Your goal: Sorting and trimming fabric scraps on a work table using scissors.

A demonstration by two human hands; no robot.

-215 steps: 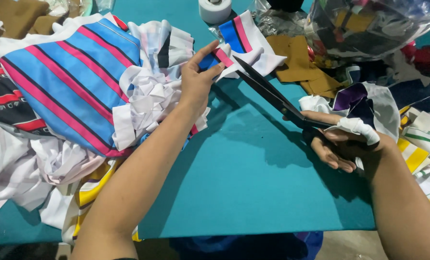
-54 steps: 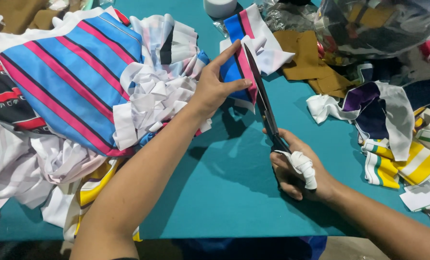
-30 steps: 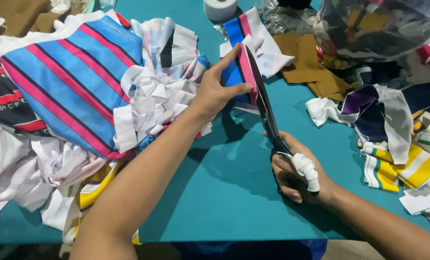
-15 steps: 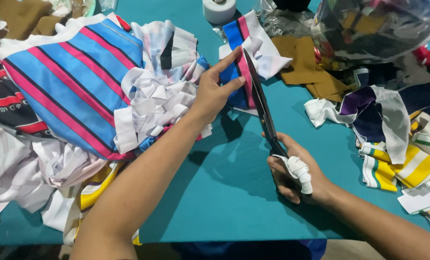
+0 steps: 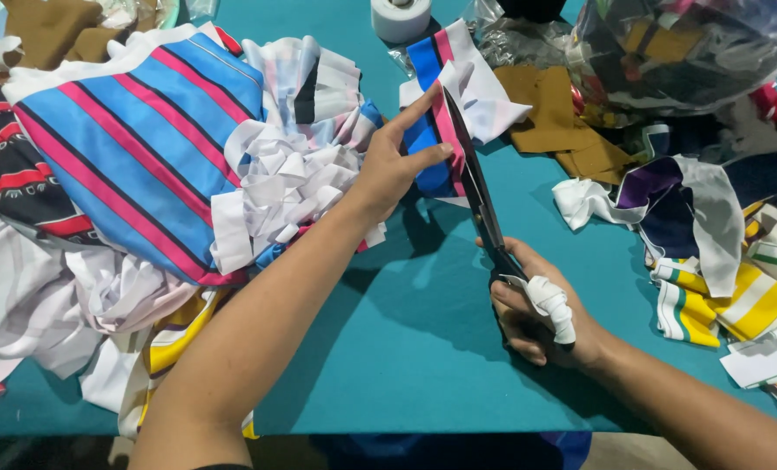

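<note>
Left hand (image 5: pixel 393 170): fingers closed in a pinch on a striped fabric strip (image 5: pixel 436 130), blue, pink and white, held against the teal table (image 5: pixel 388 348) near its far middle. Right hand (image 5: pixel 541 305): closed around the handles of black scissors (image 5: pixel 475 196), a white cloth wrap on the thumb-side handle; the blades point away from the person and lie along the pink edge of the strip, just beside the left fingertips. Left of the hands: a large folded cloth in blue with pink and black stripes (image 5: pixel 127 148), and a heap of white cut scraps (image 5: pixel 280 183) touching the left wrist. Far edge: a white tape roll (image 5: pixel 400 17). Right side: brown fabric pieces (image 5: pixel 571 117), a clear plastic bag of mixed cloth (image 5: pixel 684 48), and yellow-and-white striped offcuts (image 5: pixel 736 300).
</note>
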